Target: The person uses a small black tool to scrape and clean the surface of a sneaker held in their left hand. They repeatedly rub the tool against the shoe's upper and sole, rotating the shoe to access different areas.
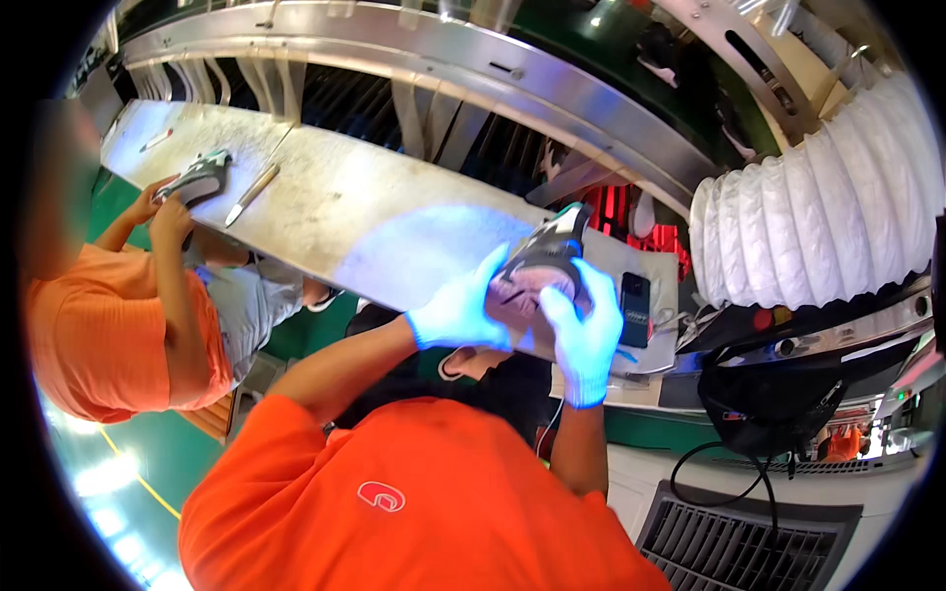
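Gloved left hand [455, 315] and right hand [583, 340], fingers gripping curved grey shoe [542, 258], scuffed metal bench [365, 197]

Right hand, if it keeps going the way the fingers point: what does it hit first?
The right hand points up and away, its fingers already on the shoe that both hands hold. Past the shoe, probably the metal workbench, then the conveyor frame; depth is unclear.

Hidden and cut-off parts, head view

Shoe [544, 258] mostly covered by left hand [455, 313] and right hand [587, 335]; sole markings too small to read. Co-worker's face blurred, body cut by left rim. White ribbed duct [818, 217] runs off right edge.
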